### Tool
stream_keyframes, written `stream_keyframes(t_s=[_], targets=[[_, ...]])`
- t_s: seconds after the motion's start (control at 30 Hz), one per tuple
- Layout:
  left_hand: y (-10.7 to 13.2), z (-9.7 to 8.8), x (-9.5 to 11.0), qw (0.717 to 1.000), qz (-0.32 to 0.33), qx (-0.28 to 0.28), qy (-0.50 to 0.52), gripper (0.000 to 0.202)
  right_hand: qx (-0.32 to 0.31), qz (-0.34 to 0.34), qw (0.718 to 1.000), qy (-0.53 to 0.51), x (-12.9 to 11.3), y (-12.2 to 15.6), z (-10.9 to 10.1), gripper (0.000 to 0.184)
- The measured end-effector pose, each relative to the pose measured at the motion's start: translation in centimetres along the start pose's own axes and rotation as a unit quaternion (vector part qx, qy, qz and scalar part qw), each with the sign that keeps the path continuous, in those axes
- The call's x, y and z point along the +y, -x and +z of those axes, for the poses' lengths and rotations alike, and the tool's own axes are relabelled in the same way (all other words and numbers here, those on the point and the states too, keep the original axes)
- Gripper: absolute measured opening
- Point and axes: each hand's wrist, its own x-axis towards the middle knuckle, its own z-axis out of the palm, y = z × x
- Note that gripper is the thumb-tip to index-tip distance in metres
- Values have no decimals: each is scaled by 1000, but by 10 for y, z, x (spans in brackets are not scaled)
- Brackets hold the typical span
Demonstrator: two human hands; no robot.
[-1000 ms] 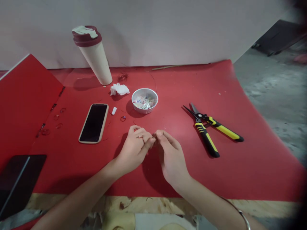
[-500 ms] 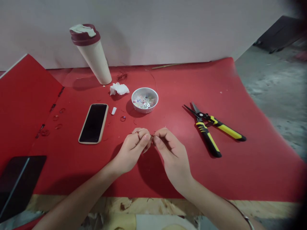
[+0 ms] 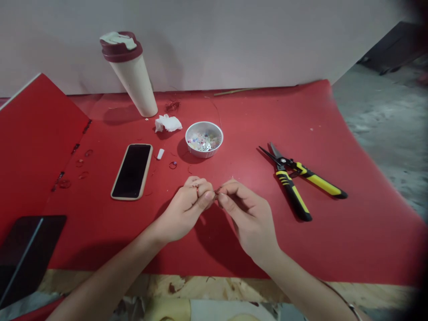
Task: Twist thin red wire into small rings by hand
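Pinching a fine reddish wire (image 3: 217, 191) with my right hand (image 3: 249, 218), left hand (image 3: 185, 207) curled closed beside it (what it holds is too small to tell).

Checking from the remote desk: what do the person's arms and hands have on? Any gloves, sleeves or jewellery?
The left hand and right hand are bare, with no gloves. The left arm and right arm show no sleeves. A thin bracelet circles the right arm, near the bottom edge of the view.
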Motion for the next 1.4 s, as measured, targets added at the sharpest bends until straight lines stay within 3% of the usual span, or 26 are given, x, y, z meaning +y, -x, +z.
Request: stream_keyframes(t_s=[0.73,0.87,0.97,1.1,1.4], targets=[[-2,-1,1,993,57,0,-100,35,-65,89,989,-98,8,-6,-13,13],[-2,0,-1,986,79,33,-144,33,-61,89,990,-87,5,-7,-11,14],[-2,0,-3,964,144,90,-207,29,-42,33,998,-28,-1,-7,-9,15],[0,1,-4,911,229,148,-310,25,-19,-61,997,37,-7,-4,-6,9],[4,6,-4,866,248,196,-387,26,-10,-78,995,67,-8,6,-1,11]])
